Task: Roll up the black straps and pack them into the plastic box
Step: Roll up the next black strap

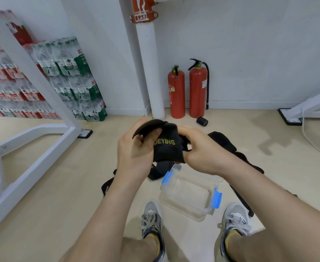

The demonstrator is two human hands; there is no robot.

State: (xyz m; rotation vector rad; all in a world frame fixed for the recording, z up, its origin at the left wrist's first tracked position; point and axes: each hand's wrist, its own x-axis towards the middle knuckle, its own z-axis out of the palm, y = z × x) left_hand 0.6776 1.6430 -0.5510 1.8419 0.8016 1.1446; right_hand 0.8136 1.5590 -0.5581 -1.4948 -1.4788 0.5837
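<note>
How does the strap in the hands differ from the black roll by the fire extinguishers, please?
The strap is gripped by left hand and right hand, one end loose; the black roll lies on the floor, wound tight. The strap shows yellow lettering; the roll none. Both are black.

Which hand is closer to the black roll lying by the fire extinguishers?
Right. The right hand sits just below the roll in view; the left hand is farther left, both gripping the strap.

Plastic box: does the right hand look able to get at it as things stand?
Probably yes: the plastic box sits open on the floor just under the right hand, nothing between. That hand and the left hand both grip the black strap, though.
</note>
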